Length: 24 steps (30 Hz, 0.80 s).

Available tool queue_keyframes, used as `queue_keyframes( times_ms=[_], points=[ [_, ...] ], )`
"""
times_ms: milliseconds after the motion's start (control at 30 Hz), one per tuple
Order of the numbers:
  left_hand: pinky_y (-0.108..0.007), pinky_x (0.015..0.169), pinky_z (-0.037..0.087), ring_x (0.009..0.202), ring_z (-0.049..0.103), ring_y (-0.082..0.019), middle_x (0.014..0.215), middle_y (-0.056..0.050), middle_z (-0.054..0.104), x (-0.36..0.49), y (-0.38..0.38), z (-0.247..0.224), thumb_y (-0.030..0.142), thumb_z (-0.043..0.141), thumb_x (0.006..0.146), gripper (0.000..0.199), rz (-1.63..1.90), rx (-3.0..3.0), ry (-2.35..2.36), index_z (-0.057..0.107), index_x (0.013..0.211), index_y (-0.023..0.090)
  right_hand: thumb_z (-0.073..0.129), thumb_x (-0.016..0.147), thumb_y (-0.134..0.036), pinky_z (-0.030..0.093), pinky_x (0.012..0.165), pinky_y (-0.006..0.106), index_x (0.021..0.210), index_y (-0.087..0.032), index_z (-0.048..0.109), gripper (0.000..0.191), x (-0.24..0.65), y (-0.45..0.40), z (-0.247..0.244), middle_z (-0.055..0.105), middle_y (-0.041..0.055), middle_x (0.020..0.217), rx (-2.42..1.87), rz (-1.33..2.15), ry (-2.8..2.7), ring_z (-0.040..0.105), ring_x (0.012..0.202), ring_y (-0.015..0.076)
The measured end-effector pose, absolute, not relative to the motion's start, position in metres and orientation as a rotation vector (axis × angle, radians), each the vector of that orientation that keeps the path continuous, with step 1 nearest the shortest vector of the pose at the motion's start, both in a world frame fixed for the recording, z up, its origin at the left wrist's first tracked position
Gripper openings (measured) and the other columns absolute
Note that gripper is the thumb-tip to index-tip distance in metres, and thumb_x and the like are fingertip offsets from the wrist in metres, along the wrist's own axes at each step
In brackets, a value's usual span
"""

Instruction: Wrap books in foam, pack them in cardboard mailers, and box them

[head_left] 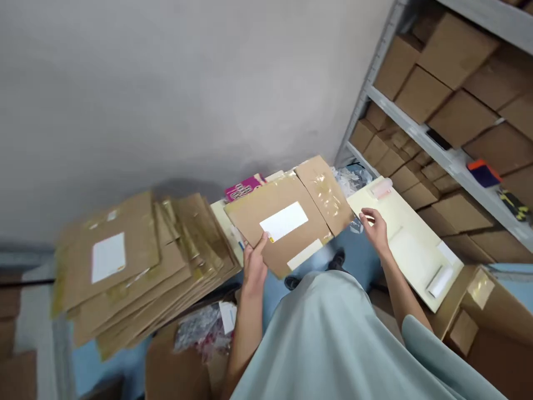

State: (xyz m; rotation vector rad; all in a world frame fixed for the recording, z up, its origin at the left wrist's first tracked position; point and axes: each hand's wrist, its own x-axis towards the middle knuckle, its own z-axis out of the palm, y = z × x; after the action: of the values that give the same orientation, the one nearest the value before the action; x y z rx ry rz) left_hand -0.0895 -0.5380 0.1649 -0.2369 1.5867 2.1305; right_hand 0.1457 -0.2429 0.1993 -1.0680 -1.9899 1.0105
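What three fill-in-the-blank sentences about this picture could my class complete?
1. The hand gripping the cardboard is the person's ____ one.
2. The larger label on that cardboard is mostly ____ in colour.
3. The floor under the person's shoes is ____ in colour.

Missing words: left; white; blue.

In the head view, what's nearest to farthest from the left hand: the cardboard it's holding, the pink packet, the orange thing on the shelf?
From the left hand:
1. Cardboard: gripped in that hand.
2. Pink packet: just beyond the cardboard.
3. Orange thing: far right, on the shelf.
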Motion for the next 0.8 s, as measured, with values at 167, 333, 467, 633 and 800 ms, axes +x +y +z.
queue_keyframes(
  times_ms=[167, 333, 467, 633, 800],
  points=[
    [-0.044, 0.101, 0.068, 0.111, 0.083, -0.035, 0.111, -0.013, 0.087, -0.061, -0.44, 0.192, 0.064, 0.107, 0.055, 0.08, 1.784, 0.121, 1.576, 0.082, 0.114, 0.017, 0.07, 0.095, -0.072, 0.059, 0.115, 0.061, 0.145, -0.021, 0.067, 0.072, 0.237, -0.17, 0.169, 0.071, 0.0235, 0.15, -1.235, 0.913, -1.785, 0.071, 0.134, 0.0364],
    [-0.043, 0.091, 0.068, 0.103, 0.083, -0.034, 0.11, -0.016, 0.087, -0.013, -0.311, 0.182, 0.072, 0.105, 0.054, 0.083, 1.478, 0.422, 1.667, 0.081, 0.11, 0.015, 0.074, 0.091, -0.062, 0.063, 0.109, 0.055, 0.139, -0.021, 0.067, 0.063, 0.338, -0.106, 0.139, 0.083, 0.0161, 0.123, -1.238, 1.223, -1.562, 0.08, 0.113, 0.0318],
    [-0.046, 0.1, 0.067, 0.114, 0.08, -0.033, 0.124, -0.016, 0.084, 0.032, -0.205, 0.156, 0.071, 0.097, 0.067, 0.074, 1.368, 0.713, 1.722, 0.073, 0.115, 0.02, 0.077, 0.085, -0.054, 0.064, 0.106, 0.052, 0.117, -0.024, 0.069, 0.045, 0.415, -0.068, 0.124, 0.083, 0.014, 0.119, -1.299, 1.256, -1.411, 0.08, 0.113, 0.0312],
    [-0.049, 0.113, 0.062, 0.123, 0.078, -0.03, 0.127, -0.015, 0.08, 0.084, -0.095, 0.117, 0.068, 0.086, 0.08, 0.061, 1.378, 0.957, 1.691, 0.06, 0.114, 0.025, 0.068, 0.086, -0.049, 0.063, 0.103, 0.049, 0.108, -0.025, 0.064, 0.032, 0.479, -0.041, 0.106, 0.081, 0.0112, 0.11, -1.45, 1.152, -1.351, 0.078, 0.106, 0.0292],
    [-0.051, 0.122, 0.058, 0.134, 0.073, -0.03, 0.132, -0.015, 0.075, 0.115, -0.031, 0.097, 0.051, 0.08, 0.089, 0.045, 1.267, 1.071, 1.596, 0.056, 0.118, 0.026, 0.061, 0.092, -0.045, 0.057, 0.114, 0.056, 0.112, -0.024, 0.064, 0.028, 0.501, -0.042, 0.087, 0.08, 0.0147, 0.118, -1.646, 1.015, -1.266, 0.075, 0.118, 0.0332]
  ],
)
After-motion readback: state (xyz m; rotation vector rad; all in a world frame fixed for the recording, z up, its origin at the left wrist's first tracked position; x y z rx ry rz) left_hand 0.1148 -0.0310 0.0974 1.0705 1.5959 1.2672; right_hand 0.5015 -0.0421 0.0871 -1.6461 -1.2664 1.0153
